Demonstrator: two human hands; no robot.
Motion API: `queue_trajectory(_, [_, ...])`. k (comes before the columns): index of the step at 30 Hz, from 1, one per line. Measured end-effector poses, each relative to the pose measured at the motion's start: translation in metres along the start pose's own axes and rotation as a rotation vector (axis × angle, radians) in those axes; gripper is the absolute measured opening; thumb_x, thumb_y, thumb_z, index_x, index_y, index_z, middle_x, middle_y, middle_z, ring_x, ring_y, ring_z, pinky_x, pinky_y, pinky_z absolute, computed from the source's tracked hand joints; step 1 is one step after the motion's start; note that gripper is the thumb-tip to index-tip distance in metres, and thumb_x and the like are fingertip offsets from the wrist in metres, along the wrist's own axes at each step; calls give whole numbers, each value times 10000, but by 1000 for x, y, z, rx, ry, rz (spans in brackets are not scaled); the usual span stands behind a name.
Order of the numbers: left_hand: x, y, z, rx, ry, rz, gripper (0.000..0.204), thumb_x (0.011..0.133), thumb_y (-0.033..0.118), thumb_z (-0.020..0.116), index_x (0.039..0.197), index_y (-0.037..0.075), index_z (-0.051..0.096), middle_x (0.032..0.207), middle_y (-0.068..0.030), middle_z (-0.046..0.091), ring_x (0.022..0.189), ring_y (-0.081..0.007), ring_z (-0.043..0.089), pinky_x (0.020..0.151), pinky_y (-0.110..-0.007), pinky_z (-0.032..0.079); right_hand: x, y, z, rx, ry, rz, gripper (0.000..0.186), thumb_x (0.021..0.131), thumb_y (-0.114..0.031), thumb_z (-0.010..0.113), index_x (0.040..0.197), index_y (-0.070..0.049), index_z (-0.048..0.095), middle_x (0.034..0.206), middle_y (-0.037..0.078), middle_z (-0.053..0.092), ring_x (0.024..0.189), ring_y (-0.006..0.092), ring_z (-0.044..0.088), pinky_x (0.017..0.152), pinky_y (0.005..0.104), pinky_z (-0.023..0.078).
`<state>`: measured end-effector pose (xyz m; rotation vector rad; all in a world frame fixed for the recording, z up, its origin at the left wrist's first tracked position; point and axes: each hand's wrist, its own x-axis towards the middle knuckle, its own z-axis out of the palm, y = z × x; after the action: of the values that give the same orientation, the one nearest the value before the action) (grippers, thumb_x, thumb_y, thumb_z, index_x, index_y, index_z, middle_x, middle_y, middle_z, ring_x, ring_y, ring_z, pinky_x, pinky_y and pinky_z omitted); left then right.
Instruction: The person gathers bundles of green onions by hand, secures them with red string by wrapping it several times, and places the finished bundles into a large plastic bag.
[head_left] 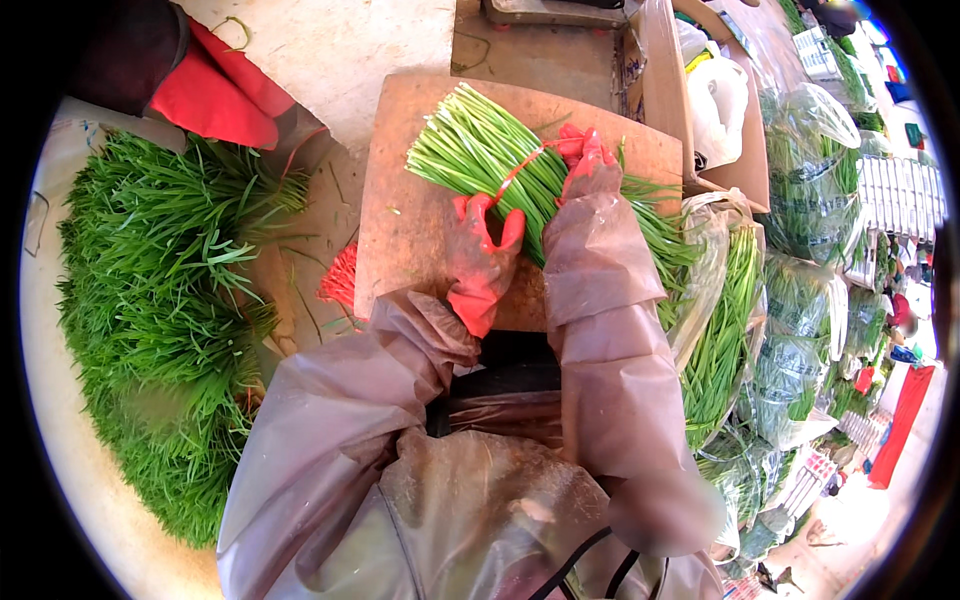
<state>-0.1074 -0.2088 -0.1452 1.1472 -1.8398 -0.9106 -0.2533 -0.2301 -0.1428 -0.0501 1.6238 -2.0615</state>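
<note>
A bundle of long green chives lies slantwise on a worn wooden board, its cut pale stem ends at the upper left and its leaves toward the lower right. A thin red tie crosses over the bundle between my two red-gloved hands. My right hand is closed on the upper end of the tie, at the bundle's far side. At the near side, my left hand has curled fingers at the tie's other end, thumb standing apart. Whether the tie also passes underneath is hidden.
Loose chives are heaped at left. A cluster of red ties lies by the board's left edge. Bagged chives and a cardboard box stand at right. Another person's red-gloved sleeve or boot-like red item shows upper left.
</note>
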Motion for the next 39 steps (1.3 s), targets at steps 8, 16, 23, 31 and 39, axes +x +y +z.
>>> queue_trajectory(8, [2, -8, -24, 113, -233, 79, 149, 695, 191, 602, 757, 76, 531, 736, -118, 543, 593, -313, 527, 507, -394, 412, -2, 3, -10, 48, -133, -19, 299, 858, -215, 416, 777, 38, 555, 748, 127, 582, 670, 184, 528, 651, 312, 443])
queue_trajectory(16, [97, 38, -69, 284, -465, 675, 436, 721, 274, 578, 1079, 55, 458, 1036, -110, 497, 954, -262, 472, 850, -351, 352, -68, -61, 24, -387, -540, -15, 222, 785, -167, 450, 687, 9, 544, 623, 84, 541, 551, 152, 485, 573, 255, 396])
queue_trajectory(23, [67, 1, -34, 825, -687, 776, 310, 816, 181, 341, 1025, -14, 462, 997, -164, 503, 938, -273, 485, 839, -340, 375, -58, -42, 11, -33, -270, 186, 254, 823, -147, 442, 669, 23, 552, 627, 103, 555, 575, 174, 520, 566, 291, 434])
queue_trajectory(31, [101, 9, -17, 757, -928, 606, 546, 513, 254, 692, 928, 5, 440, 823, -133, 570, 805, -273, 558, 659, -341, 437, -63, -60, 19, -122, -361, 100, 222, 821, -135, 444, 677, 12, 529, 606, 89, 537, 497, 170, 464, 478, 272, 379])
queue_trajectory(39, [91, -10, 6, 857, -870, 679, 205, 719, 126, 478, 899, 33, 452, 903, -82, 548, 856, -265, 541, 710, -329, 431, -133, 62, -20, 784, -706, 202, 63, 750, -32, 448, 791, -33, 496, 640, 46, 453, 492, 157, 419, 469, 282, 383])
